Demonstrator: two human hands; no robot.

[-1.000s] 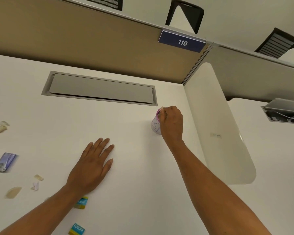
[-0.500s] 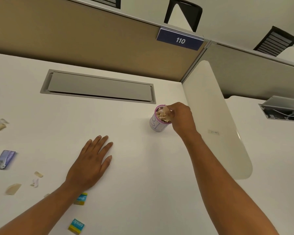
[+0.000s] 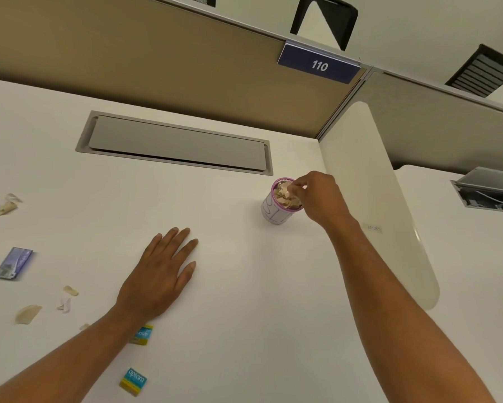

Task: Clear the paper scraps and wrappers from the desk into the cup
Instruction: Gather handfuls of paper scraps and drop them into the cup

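Head view shows the right hand (image 3: 320,199) poised over the mouth of the small white paper cup with a pink rim (image 3: 280,203), fingertips pinched close together just above the crumpled tan scraps inside. Whether a scrap is actually held between them cannot be told.

Risk, as I judge it: the cup looks full to the brim, so anything dropped or pressed in could spill over the rim, and a push from the knuckles, which sit against the rim's right side, could tip such a light cup.

Well to the left of that pinch, the left hand (image 3: 160,274) lies flat and spread on the white desk (image 3: 244,315), holding nothing. Further left again, litter remains: tan torn paper pieces (image 3: 28,314), a blue-and-white wrapper (image 3: 13,263), and crumpled bits at the far edge (image 3: 4,206). Nearer the person are two small teal-and-yellow eraser packets (image 3: 133,381), one half under the left forearm.
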